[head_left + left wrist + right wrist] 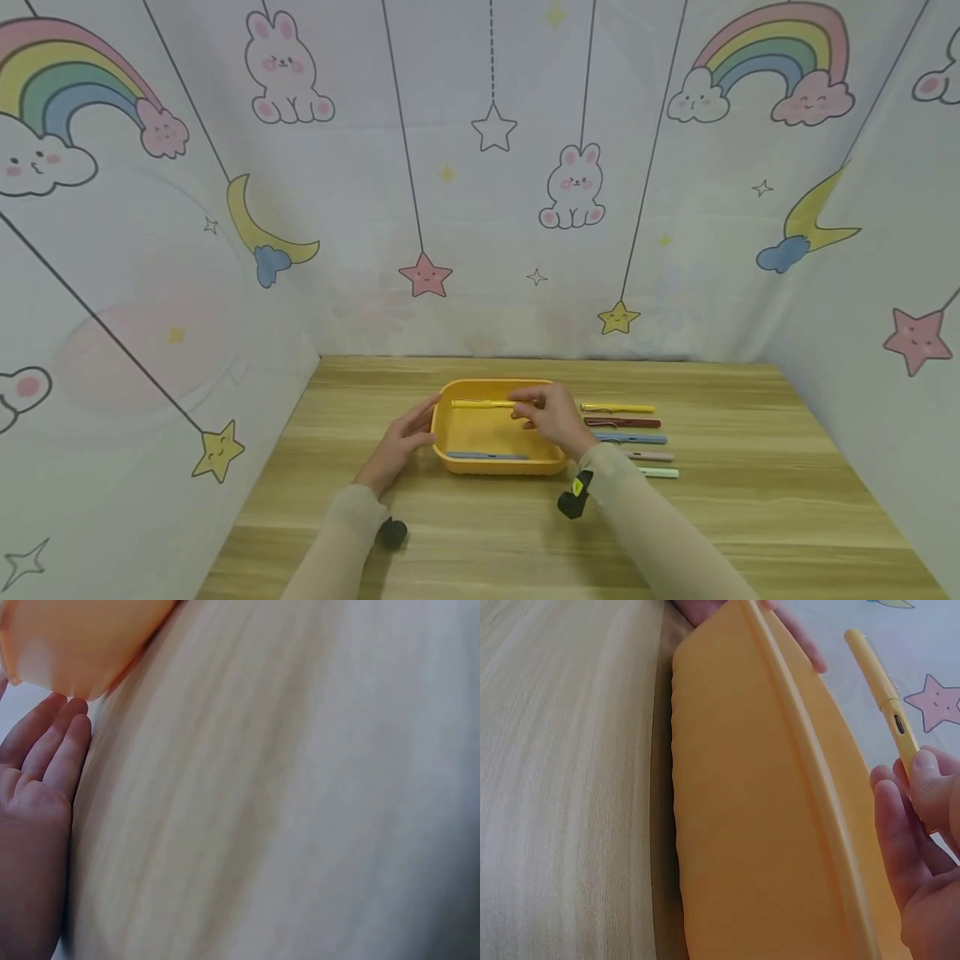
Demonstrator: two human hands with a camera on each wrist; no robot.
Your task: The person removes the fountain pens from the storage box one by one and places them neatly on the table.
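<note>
A yellow-orange plastic tray (498, 468) sits on the table. My right hand (553, 417) pinches a yellow pen (480, 404) by one end, over the tray. In the right wrist view the pen (877, 679) points away from the thumb and fingertips, showing its clip and a small dark slot. A blue pen (487, 456) lies inside the tray along the near wall. At the tray's left end, my left hand (401, 442) rests against the outer wall with fairly straight fingers. The left wrist view shows several of its fingers (67, 750) touching the tray (82, 645).
Right of the tray, several pens lie in a column: a yellow pen (618, 408), a dark red pen (626, 423), a blue pen (637, 438), a pink pen (656, 456) and a pale green pen (660, 472). Patterned cloth (480, 317) surrounds the wooden table (480, 533).
</note>
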